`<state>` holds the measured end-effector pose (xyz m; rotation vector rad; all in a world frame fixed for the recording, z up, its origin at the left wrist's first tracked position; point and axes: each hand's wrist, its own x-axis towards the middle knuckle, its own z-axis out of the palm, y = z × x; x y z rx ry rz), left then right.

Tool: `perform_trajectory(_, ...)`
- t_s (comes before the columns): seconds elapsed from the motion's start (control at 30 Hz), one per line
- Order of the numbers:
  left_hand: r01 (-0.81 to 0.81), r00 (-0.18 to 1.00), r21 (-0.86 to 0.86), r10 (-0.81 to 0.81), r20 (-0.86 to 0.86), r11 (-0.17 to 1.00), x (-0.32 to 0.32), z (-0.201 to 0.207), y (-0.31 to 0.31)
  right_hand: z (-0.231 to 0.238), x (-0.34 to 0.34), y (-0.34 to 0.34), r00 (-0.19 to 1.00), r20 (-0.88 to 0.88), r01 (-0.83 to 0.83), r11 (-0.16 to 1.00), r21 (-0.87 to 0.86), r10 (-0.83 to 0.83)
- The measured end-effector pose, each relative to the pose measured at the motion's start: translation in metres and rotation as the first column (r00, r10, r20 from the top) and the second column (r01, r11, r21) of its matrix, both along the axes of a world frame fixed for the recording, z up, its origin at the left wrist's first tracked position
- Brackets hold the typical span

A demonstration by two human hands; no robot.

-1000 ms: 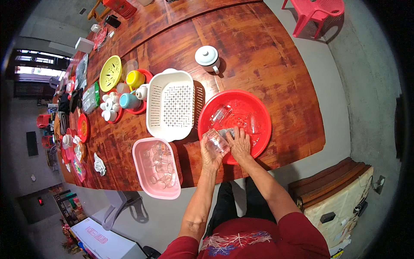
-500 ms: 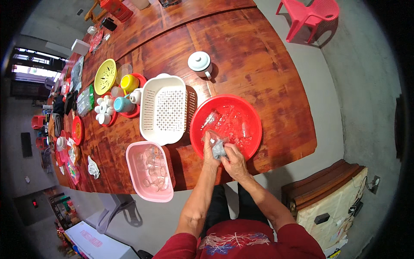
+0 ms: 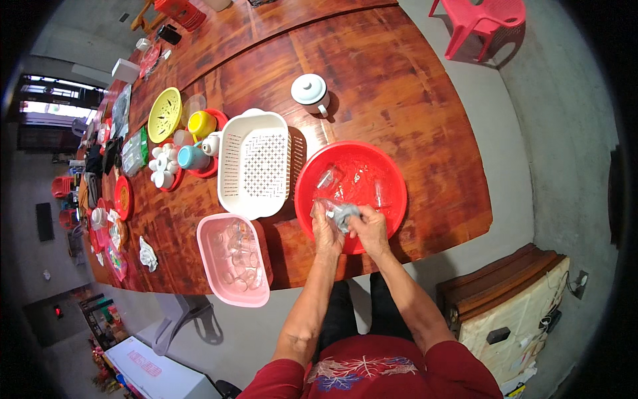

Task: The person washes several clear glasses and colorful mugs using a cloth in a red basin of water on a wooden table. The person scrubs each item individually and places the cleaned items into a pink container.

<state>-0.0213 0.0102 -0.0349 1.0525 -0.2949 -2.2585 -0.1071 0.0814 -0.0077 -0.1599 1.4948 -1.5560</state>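
Over the near part of a red basin [image 3: 401,199], my left hand [image 3: 325,231] is closed around a clear drinking glass [image 3: 321,205], tilted on its side. My right hand [image 3: 371,230] presses a grey-blue cloth [image 3: 345,213] at the glass's right end; its fingers are bent around the cloth and partly hidden. Shallow water lies in the basin. Two more clear glasses rest there, one at the left [image 3: 329,177] and one at the right [image 3: 379,193].
Left of the basin stands a white perforated basket [image 3: 230,169]. A pink tub [image 3: 205,259] near the table edge holds several clear glasses [image 3: 243,256]. Beyond the basin is a lidded white mug [image 3: 310,92]. Cups [image 3: 193,157] and a yellow colander [image 3: 164,114] sit farther left.
My right hand has moved slightly up and to the right, with the cloth shifting at the glass's end. The left hand keeps its hold. The whole view has shifted a little.
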Motion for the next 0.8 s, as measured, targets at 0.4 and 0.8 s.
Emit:
perform_trajectory(0.4, -0.096, 0.951, -0.324, 0.183, 0.250, 0.941, -0.007, -0.002, -0.016, 0.001, -0.001, 0.005, 0.858, -0.467, -0.266, 0.963, -0.046, 0.215)
perform_trajectory(0.8, 0.033, 0.995, -0.055, -0.028, 0.093, 0.998, 0.020, 0.012, -0.032, -0.049, 0.018, -0.025, 0.220, -0.589, -0.147, 0.623, 0.768, 0.778)
